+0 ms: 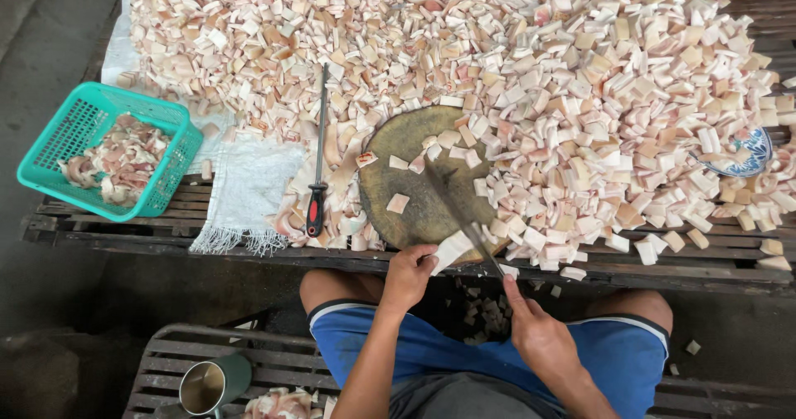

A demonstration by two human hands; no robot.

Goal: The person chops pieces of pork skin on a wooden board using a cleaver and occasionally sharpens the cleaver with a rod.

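My left hand (408, 275) grips a pale strip of pork skin (452, 249) at the near edge of a round wooden chopping block (414, 191). My right hand (535, 332) is closed on the handle of a long dark knife (452, 203), whose blade lies diagonally across the block, next to the strip. A few cut squares rest on the block. A huge heap of cut pinkish-white pieces (514, 62) covers the slatted wooden table (713, 261) behind and to the right of the block.
A red-handled sharpening steel (317, 158) lies left of the block beside a white cloth (249, 191). A teal plastic basket (108, 150) with uncut pieces stands at the left. A blue-patterned bowl (750, 154) is half buried at right. A metal cup (211, 383) sits on the bench.
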